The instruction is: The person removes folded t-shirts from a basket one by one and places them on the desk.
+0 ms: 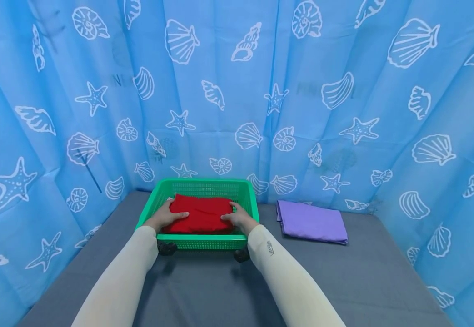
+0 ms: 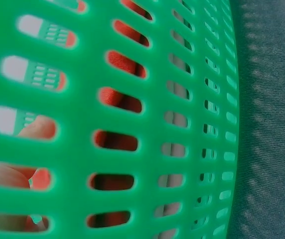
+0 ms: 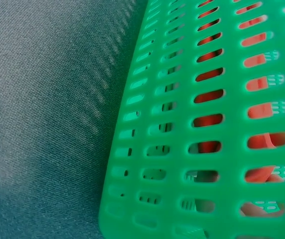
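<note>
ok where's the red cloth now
In the head view, left of centre, the red cloth is inside the green basket, held between the left hand and right hand.

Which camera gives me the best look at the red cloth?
The head view: the red cloth shows nearly whole inside the green basket, between the left hand and right hand. Both wrist views catch only red patches through the perforated green basket.

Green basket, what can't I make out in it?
Head view: the floor of the green basket under the red cloth, which hides it.
Left wrist view: most of the left hand, behind the basket wall.
Right wrist view: the basket's rim, cut off at the right edge.
</note>
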`<action>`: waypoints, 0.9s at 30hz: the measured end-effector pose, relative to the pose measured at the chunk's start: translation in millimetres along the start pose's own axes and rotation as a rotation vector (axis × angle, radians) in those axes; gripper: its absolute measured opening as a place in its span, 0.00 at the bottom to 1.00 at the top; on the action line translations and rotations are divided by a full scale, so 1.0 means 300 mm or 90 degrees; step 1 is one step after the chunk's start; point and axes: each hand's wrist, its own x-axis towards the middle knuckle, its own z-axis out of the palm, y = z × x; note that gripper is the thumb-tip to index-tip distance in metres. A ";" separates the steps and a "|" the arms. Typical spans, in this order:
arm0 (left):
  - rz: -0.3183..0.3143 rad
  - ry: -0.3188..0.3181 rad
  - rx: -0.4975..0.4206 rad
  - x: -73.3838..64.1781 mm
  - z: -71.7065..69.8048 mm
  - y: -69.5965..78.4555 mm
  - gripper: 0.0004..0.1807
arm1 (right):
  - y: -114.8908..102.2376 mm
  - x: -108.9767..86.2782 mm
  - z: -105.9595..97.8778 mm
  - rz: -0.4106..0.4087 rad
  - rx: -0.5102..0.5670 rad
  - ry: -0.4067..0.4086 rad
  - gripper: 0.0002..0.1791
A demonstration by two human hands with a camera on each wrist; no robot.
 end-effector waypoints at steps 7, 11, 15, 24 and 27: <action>0.000 -0.005 0.004 0.001 0.004 0.010 0.51 | 0.000 0.009 0.000 0.000 -0.028 0.005 0.38; 0.004 -0.010 0.017 -0.007 0.008 0.015 0.49 | 0.005 0.017 0.002 -0.008 -0.047 0.000 0.39; -0.003 -0.010 -0.001 -0.016 0.009 0.019 0.47 | 0.001 0.007 0.006 -0.014 -0.049 -0.012 0.39; 0.011 -0.009 0.015 -0.018 0.009 0.019 0.45 | 0.033 0.060 0.010 -0.017 -0.056 -0.022 0.39; 0.005 -0.012 0.010 -0.021 0.010 0.024 0.45 | 0.050 0.087 0.007 -0.014 -0.068 -0.024 0.40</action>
